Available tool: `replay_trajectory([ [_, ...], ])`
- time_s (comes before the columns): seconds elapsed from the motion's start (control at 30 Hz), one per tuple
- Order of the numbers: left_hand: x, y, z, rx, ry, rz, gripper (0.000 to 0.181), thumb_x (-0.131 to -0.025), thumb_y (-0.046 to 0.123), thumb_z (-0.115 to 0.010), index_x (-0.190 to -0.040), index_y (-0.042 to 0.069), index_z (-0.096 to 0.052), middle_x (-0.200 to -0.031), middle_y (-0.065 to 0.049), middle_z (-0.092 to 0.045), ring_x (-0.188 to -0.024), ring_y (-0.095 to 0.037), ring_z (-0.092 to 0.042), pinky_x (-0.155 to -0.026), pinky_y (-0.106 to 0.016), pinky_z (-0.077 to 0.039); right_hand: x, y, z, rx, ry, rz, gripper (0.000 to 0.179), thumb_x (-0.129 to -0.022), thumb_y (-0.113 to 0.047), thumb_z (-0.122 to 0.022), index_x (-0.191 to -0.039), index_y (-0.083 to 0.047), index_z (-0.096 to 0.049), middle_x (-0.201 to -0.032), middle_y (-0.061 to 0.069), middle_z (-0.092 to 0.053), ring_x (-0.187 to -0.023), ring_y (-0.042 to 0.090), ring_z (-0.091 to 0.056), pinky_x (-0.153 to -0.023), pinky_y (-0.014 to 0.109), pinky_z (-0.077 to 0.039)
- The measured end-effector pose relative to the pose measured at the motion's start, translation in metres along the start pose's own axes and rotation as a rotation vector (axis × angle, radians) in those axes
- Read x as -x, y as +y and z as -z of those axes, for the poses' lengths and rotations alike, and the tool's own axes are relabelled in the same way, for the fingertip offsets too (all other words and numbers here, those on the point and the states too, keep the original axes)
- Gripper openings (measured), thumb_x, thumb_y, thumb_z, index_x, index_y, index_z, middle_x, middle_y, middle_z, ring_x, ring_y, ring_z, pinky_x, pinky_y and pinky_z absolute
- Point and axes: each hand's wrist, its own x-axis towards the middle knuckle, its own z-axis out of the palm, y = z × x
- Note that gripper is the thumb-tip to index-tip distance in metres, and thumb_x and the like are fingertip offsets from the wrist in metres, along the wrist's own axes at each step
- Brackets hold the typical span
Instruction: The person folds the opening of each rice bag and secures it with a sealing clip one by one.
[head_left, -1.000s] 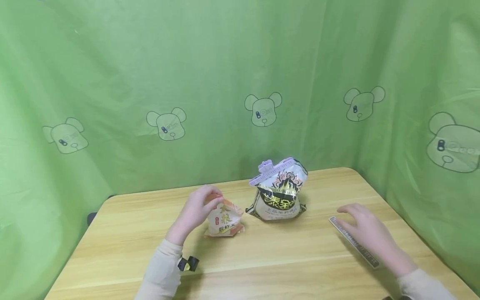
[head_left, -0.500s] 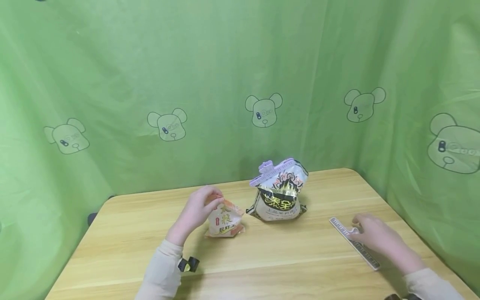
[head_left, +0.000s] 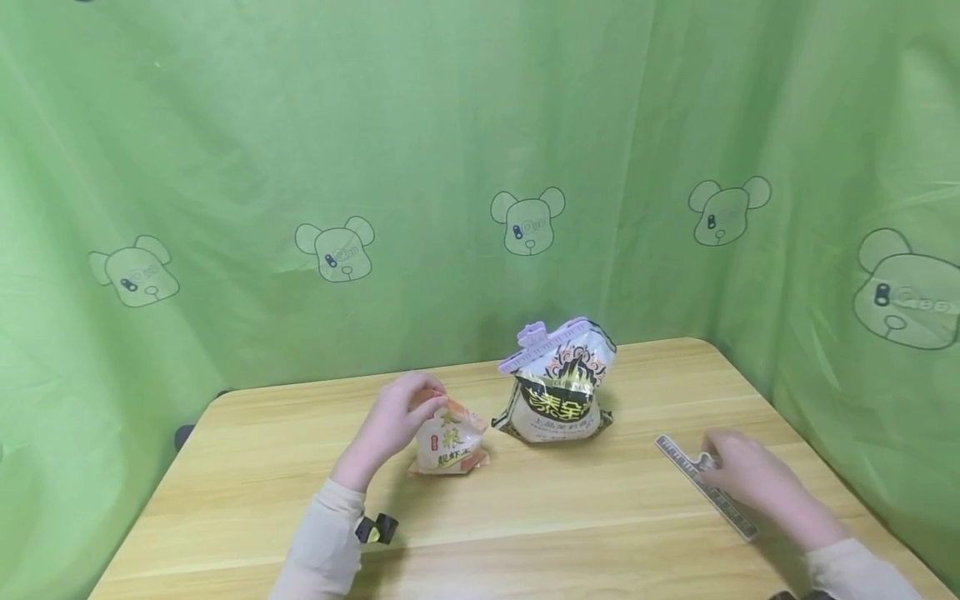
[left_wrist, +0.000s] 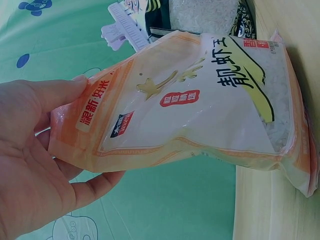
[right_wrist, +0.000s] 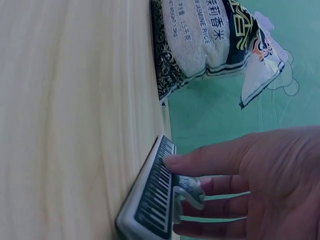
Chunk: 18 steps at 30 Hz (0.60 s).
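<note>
My left hand pinches the top of a small orange and white rice bag, which stands on the table; in the left wrist view thumb and fingers lie on either side of the bag's orange top. On the right, my right hand holds a long bag clip with a piano-key pattern. The right wrist view has the thumb on the clip's patterned bar and several fingers behind its curved handle. The clip lies slantwise, low at the tabletop.
A larger jasmine rice bag stands between the hands, further back, its folded top held by a purple bag clip. The wooden table ends at a green curtain printed with bear heads.
My right hand has come down from over the piano-key bag clip and taken hold of it at its handle. The clip has shifted slightly left. My left hand keeps its place on the small rice bag.
</note>
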Motion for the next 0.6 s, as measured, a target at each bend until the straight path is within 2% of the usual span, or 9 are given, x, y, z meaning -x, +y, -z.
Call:
replay_trajectory([
  [0.1, -0.0001, 0.0003, -0.0004, -0.001, 0.001, -0.002, 0.012, -0.092, 0.022, -0.067, -0.100, 0.013, -0.067, -0.100, -0.002, -0.069, -0.094, -0.017, -0.066, -0.089, -0.038, -0.056, 0.0010, -0.0026, -0.0036, 0.003, 0.027, 0.030, 0.025, -0.076, -0.015, -0.075, -0.086, -0.007, -0.054, -0.076, 0.001, -0.054, -0.068, 0.016, -0.049, -0.055, 0.029, -0.043],
  [0.37, 0.0003, -0.0007, 0.0001, 0.002, 0.004, -0.014, 0.012, -0.092, 0.021, -0.067, -0.100, 0.012, -0.067, -0.100, -0.003, -0.069, -0.095, -0.017, -0.066, -0.090, -0.038, -0.056, -0.0004, -0.0078, -0.0029, -0.053, 0.017, 0.027, 0.022, -0.078, -0.006, -0.071, -0.090, -0.005, -0.052, -0.078, 0.004, -0.060, -0.071, 0.017, -0.056, -0.058, 0.033, -0.052],
  [0.6, 0.0003, -0.0006, 0.0002, -0.007, 0.007, -0.027, 0.012, -0.091, 0.022, -0.067, -0.100, 0.013, -0.066, -0.100, -0.002, -0.069, -0.094, -0.017, -0.065, -0.090, -0.038, -0.055, -0.0006, -0.0080, -0.0002, -0.114, 0.011, 0.035, 0.032, -0.078, -0.006, -0.071, -0.105, 0.002, -0.055, -0.090, 0.015, -0.066, -0.075, 0.021, -0.062, -0.063, 0.039, -0.057],
])
